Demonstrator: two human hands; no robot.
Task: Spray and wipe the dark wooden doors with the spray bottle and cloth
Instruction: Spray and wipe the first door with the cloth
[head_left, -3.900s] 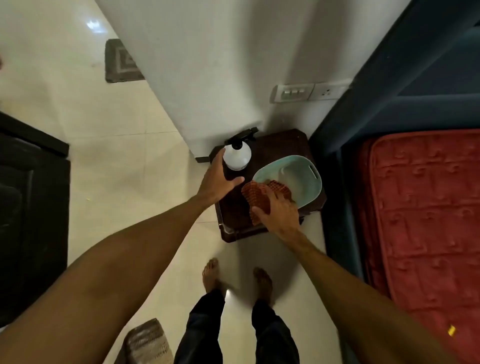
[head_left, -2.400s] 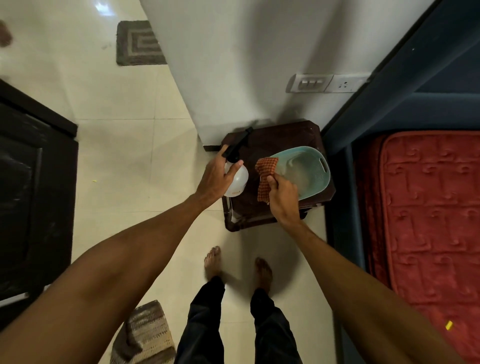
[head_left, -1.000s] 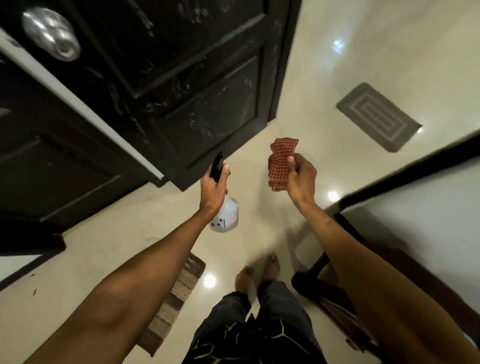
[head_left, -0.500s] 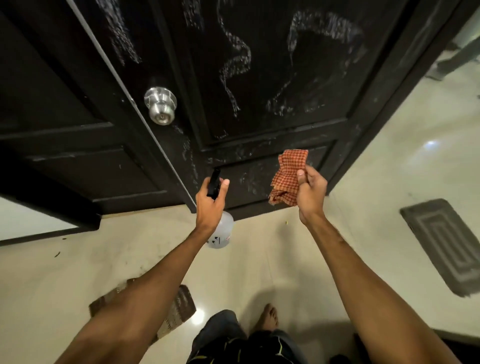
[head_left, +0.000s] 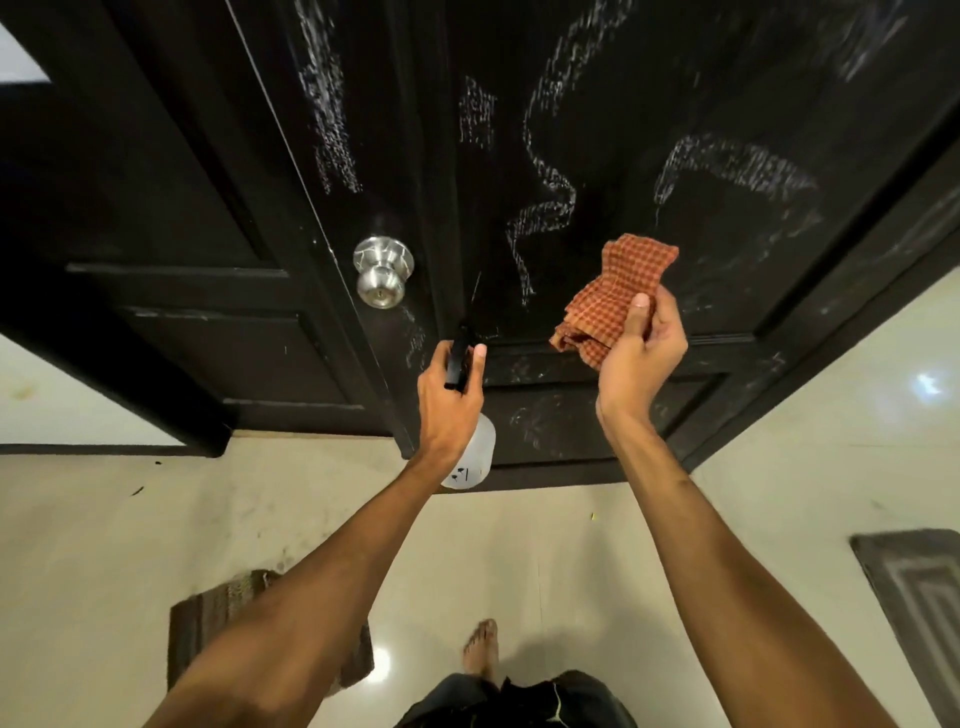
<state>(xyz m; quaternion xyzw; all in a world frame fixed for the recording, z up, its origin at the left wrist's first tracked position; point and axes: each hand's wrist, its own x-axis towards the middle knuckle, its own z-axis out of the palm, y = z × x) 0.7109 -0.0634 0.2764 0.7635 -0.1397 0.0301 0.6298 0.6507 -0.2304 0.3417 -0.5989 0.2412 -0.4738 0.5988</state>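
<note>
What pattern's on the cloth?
Orange-red and cream check on the cloth, head view.

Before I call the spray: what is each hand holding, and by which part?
Left hand grips the bottle at its trigger head; right hand pinches the cloth by its lower edge.

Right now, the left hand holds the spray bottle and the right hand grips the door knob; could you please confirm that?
Not quite: in the head view the right hand holds the cloth, not the knob, which nothing touches. The left hand does hold the spray bottle.
</note>
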